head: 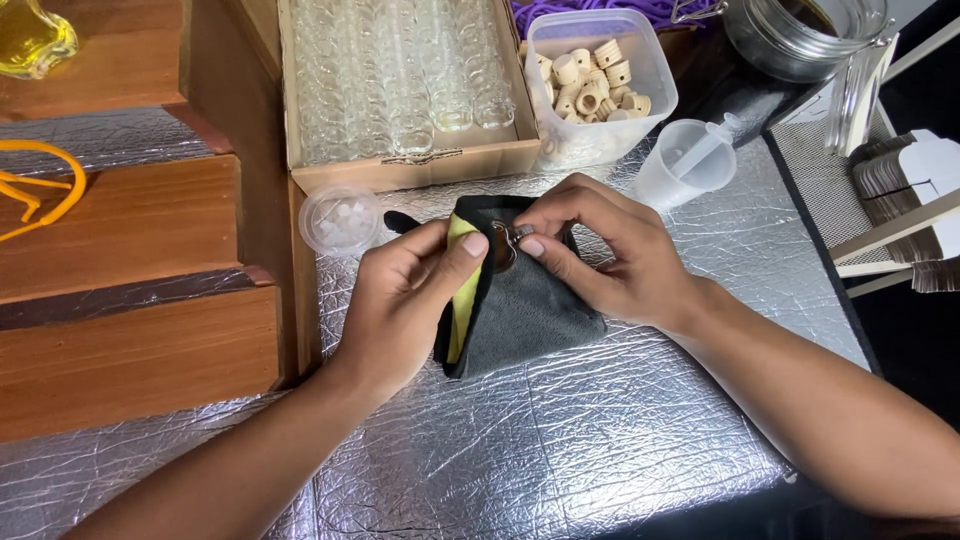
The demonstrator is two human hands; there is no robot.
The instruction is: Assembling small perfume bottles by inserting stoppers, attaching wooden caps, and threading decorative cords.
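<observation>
- My left hand [405, 295] and right hand [600, 250] pinch a small glass bottle [503, 248] inside a soft grey cloth [525, 310] on the counter [560, 440].
- It's probably light, slick, fragile; I grip through the cloth.

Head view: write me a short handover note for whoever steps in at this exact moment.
Left hand: holds the folded grey-and-yellow cloth, thumb on a small glass bottle.
Right hand: fingers pinch the bottle's top against the cloth.
Nearby: cardboard box of clear bottles, tub of corks, small lidded cup, plastic funnel cup.
Done: bottle sits in the cloth.
Left: bottle not yet set down; whether it is corked, cannot tell.
</observation>
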